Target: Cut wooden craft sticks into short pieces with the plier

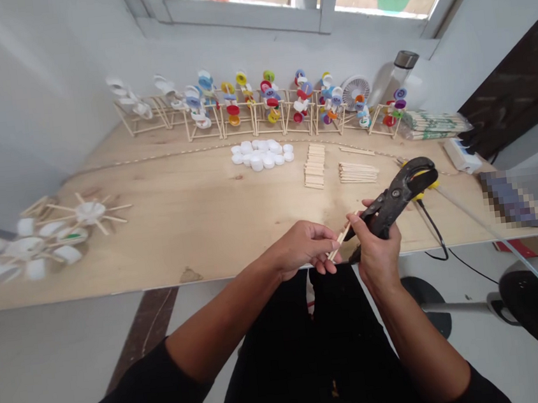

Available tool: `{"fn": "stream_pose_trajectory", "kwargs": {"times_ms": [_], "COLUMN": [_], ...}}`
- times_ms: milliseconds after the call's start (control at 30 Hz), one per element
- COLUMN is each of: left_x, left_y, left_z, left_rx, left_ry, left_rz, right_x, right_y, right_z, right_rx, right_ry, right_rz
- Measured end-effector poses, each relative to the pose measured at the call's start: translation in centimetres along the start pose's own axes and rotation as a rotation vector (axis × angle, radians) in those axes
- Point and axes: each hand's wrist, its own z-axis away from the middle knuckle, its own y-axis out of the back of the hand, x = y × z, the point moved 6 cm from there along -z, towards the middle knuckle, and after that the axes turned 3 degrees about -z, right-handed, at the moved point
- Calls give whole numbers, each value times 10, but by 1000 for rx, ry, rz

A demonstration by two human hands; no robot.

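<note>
Close to the table's front edge, my left hand (310, 248) pinches a few thin wooden sticks (342, 235) between thumb and fingers. My right hand (377, 248) is wrapped round a black plier-like tool with curved jaws (396, 194), and its thumb and fingertips also touch the upper ends of the sticks. The jaws point away to the upper right, with no stick between them. Ahead lie a stack of short sticks (314, 168), a pile of longer sticks (358, 173) and a cluster of white bottle caps (261, 154).
Stick frames with coloured cap wheels (271, 108) line the back by the wall. White-cap wheels (90, 212) lie at the left. A bottle (402, 72), small fan (356, 91), bagged sticks (434, 123) and power strip (461, 155) stand right. A yellow glue gun (433, 184) trails a cord.
</note>
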Motion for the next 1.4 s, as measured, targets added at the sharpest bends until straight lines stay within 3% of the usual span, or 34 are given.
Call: {"fn": "stream_pose_trajectory", "kwargs": {"times_ms": [167, 267, 433, 500, 633, 900, 1200, 1400], "left_x": [7, 18, 42, 49, 59, 64, 81, 81], "left_y": [7, 19, 31, 31, 25, 13, 2, -1], "left_z": [4, 13, 30, 35, 39, 36, 36, 36], "left_rx": [30, 80, 95, 82, 45, 1, 175, 207], "left_ry": [-44, -79, -110, -109, -119, -173, -334, -327], "left_rz": [-89, -135, -233, -281, -365, -656, -1118, -1218], "right_x": [-8, -20, -26, -23, -11, -7, -3, -3], "right_y": [1, 17, 35, 38, 36, 24, 20, 16], "right_z": [1, 7, 39, 51, 65, 68, 70, 69], "right_rx": [-111, -188, -592, -685, -722, -765, -715, -677], "right_ry": [-57, -99, -226, -243, -279, -194, -122, -62], "right_rz": [18, 134, 428, 531, 593, 586, 635, 667]}}
